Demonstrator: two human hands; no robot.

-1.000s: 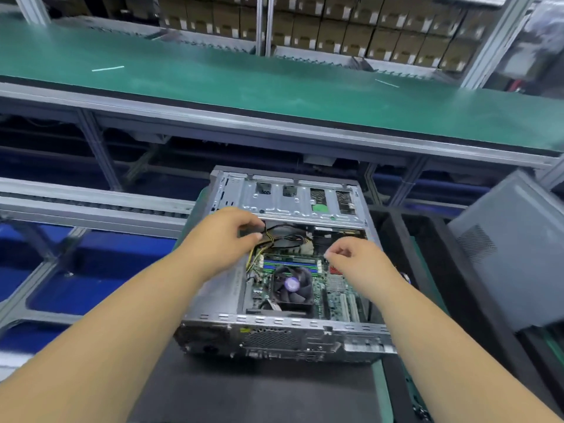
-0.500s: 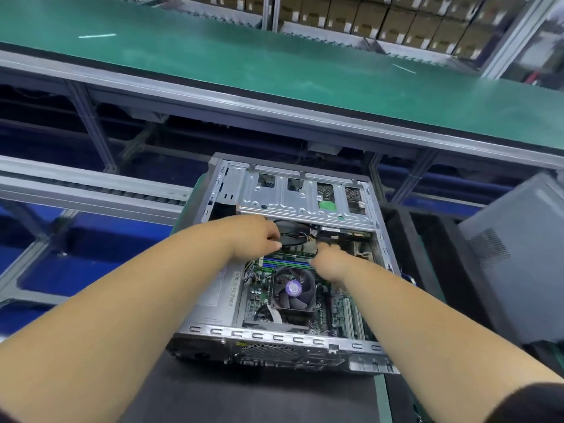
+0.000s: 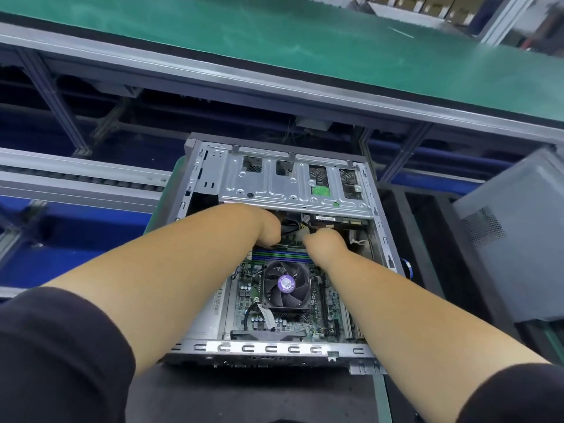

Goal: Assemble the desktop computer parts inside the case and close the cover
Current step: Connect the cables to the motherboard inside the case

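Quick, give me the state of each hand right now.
Left hand: reaching under the drive cage, fingers hidden; cannot be told.
Right hand: curled round the white connector on the cable bundle.

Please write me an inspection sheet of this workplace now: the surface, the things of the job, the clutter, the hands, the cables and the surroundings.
Surface: dark mat under the case.
Job's things: open computer case, cover off; CPU fan on the motherboard; drive cage at the far end.
Clutter: nothing seen.
Hands: left hand and right hand both reach under the drive cage, fingers hidden.
Cables: yellow and black wires between the hands.
Surroundings: green conveyor belt beyond; grey side panel leaning at the right.
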